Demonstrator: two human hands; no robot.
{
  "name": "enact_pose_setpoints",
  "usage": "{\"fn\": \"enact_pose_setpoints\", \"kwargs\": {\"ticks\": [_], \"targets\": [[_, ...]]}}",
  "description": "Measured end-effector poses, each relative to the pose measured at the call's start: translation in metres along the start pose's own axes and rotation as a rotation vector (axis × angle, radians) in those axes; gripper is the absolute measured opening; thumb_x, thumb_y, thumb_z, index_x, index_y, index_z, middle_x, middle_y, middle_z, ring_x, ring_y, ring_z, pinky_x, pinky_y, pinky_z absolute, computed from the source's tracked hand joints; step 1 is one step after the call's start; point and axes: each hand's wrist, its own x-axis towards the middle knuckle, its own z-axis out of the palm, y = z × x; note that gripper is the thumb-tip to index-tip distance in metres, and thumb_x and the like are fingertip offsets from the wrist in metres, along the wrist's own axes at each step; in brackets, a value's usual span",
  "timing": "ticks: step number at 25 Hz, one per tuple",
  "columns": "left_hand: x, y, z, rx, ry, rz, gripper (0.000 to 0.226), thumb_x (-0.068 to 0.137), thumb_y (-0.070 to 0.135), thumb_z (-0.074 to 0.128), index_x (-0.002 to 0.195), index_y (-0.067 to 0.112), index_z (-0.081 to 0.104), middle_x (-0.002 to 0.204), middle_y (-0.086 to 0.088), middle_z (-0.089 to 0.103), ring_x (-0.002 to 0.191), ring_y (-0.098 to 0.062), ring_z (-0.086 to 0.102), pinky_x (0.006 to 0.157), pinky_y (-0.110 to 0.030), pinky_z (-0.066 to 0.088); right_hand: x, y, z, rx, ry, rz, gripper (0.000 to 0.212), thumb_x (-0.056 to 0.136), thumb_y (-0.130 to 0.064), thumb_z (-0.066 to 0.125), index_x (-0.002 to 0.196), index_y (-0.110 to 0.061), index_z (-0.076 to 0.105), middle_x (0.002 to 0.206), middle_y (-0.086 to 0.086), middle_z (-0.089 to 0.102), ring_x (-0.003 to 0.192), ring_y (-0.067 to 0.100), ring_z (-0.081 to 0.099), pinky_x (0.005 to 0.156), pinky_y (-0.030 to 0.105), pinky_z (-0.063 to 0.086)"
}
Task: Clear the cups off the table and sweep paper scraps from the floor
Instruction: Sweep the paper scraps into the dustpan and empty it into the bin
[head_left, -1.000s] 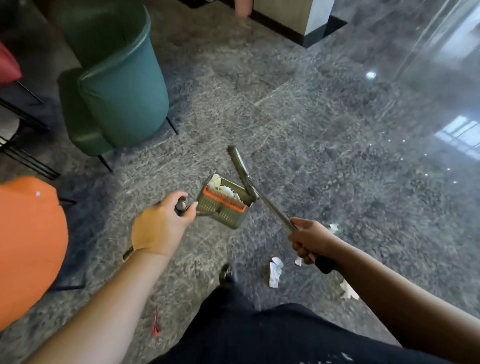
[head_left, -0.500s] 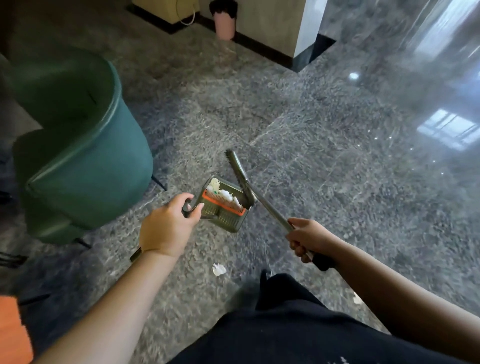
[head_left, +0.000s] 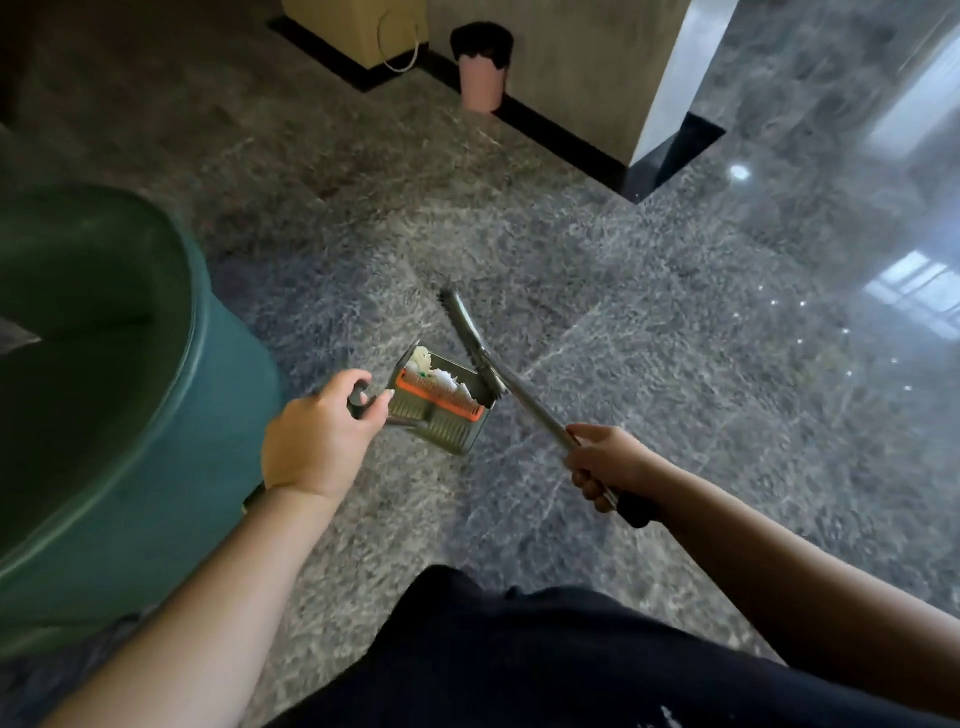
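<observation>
Our left hand (head_left: 317, 441) curls round the dark handle of one ribbed olive dustpan (head_left: 441, 410) with an orange comb strip, crumpled white paper scraps (head_left: 441, 371) heaped inside it above the floor. Our right hand (head_left: 605, 465) grips one slim metal broom (head_left: 485, 358), its bristle head touching the dustpan's far edge, over speckled polished stone floor (head_left: 675, 364) beside one rounded teal chair (head_left: 130, 415).

One view only, worn at head height, being aimed forward and steeply down over the wearer's own body. Both forearms are being taken in from the bottom edge; the left hand (head_left: 319, 441) and right hand (head_left: 608, 465) are being seen close, near frame centre. The grey stone floor (head_left: 675, 415) is being covered widely, with edges bent by the wide lens. A pink bin (head_left: 482, 78) is being caught far off at the top.
</observation>
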Motion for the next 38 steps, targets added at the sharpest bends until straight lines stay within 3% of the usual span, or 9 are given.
{"fn": "enact_pose_setpoints", "kwargs": {"ticks": [8, 18, 25, 29, 32, 38], "targets": [[0.272, -0.028, 0.086, -0.016, -0.012, -0.001, 0.032, 0.079, 0.043, 0.074, 0.103, 0.023, 0.070, 0.073, -0.017, 0.070, 0.069, -0.044, 0.064, 0.058, -0.042, 0.050, 0.188, -0.206, -0.033, -0.010, 0.016, -0.025, 0.031, 0.089, 0.002, 0.046, 0.119, 0.008, 0.048, 0.058, 0.008, 0.044, 0.035, 0.013, 0.039, 0.039, 0.018, 0.031], [0.615, -0.011, 0.181, -0.035, 0.008, 0.155, 0.030, 0.076, 0.032, 0.079, 0.099, 0.016, 0.073, 0.067, -0.018, 0.068, 0.062, -0.042, 0.064, 0.052, -0.042, 0.051, 0.390, -0.439, -0.118, 0.082, 0.017, -0.043, 0.016, 0.089, 0.003, 0.044, 0.099, -0.006, 0.053, 0.061, 0.009, 0.041, 0.036, 0.013, 0.036, 0.039, 0.017, 0.028], [0.825, 0.028, 0.259, 0.013, 0.064, 0.121, 0.029, 0.075, 0.033, 0.080, 0.099, 0.017, 0.073, 0.067, -0.017, 0.069, 0.060, -0.043, 0.064, 0.050, -0.042, 0.049, 0.548, -0.604, -0.218, 0.067, 0.017, -0.043, 0.027, 0.090, -0.001, 0.047, 0.111, -0.013, 0.057, 0.061, 0.008, 0.046, 0.039, 0.013, 0.040, 0.041, 0.020, 0.032], [0.935, 0.048, 0.291, 0.015, 0.090, 0.106, 0.028, 0.073, 0.031, 0.082, 0.096, 0.017, 0.074, 0.067, -0.015, 0.070, 0.058, -0.041, 0.064, 0.049, -0.039, 0.049, 0.619, -0.683, -0.261, 0.079, 0.025, -0.041, 0.021, 0.089, -0.002, 0.049, 0.098, -0.020, 0.054, 0.060, 0.007, 0.047, 0.038, 0.013, 0.040, 0.042, 0.021, 0.033], [1.024, 0.058, 0.326, -0.002, 0.073, 0.114, 0.028, 0.075, 0.031, 0.081, 0.098, 0.016, 0.074, 0.069, -0.015, 0.070, 0.061, -0.042, 0.065, 0.054, -0.041, 0.050, 0.678, -0.736, -0.292, 0.074, 0.037, -0.048, 0.016, 0.088, -0.003, 0.049, 0.097, -0.010, 0.060, 0.056, 0.004, 0.047, 0.037, 0.012, 0.041, 0.040, 0.020, 0.033], [1.213, 0.078, 0.378, -0.024, 0.064, 0.262, 0.027, 0.079, 0.029, 0.078, 0.098, 0.011, 0.073, 0.070, -0.017, 0.069, 0.061, -0.040, 0.063, 0.052, -0.041, 0.051, 0.785, -0.854, -0.358, 0.056, 0.069, -0.095, 0.015, 0.088, -0.004, 0.050, 0.095, -0.012, 0.061, 0.051, 0.000, 0.047, 0.038, 0.013, 0.042, 0.042, 0.022, 0.036]]}}
